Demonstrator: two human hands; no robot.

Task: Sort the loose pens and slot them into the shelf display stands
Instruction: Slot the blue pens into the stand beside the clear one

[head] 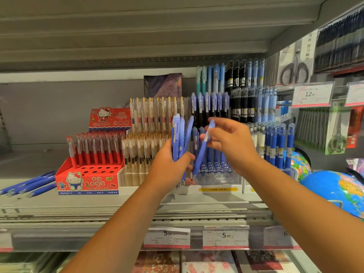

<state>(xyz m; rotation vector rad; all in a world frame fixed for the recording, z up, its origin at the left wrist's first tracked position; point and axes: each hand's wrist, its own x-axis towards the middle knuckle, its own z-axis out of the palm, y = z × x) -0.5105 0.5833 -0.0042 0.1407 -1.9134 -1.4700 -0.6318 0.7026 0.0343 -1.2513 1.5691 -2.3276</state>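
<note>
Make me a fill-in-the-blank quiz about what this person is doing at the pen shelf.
The pens in the left hand are ____.
The right hand pinches just ____ pen.
The red box stands to the ____ of both hands.
Missing words: blue; one; left.

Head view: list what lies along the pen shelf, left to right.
Loose blue pens lying flat → red Hello Kitty stand → gold-clipped pen stand → left hand gripping a blue pen bundle → right hand pinching a single pen → blue capped pens → globe.
</note>
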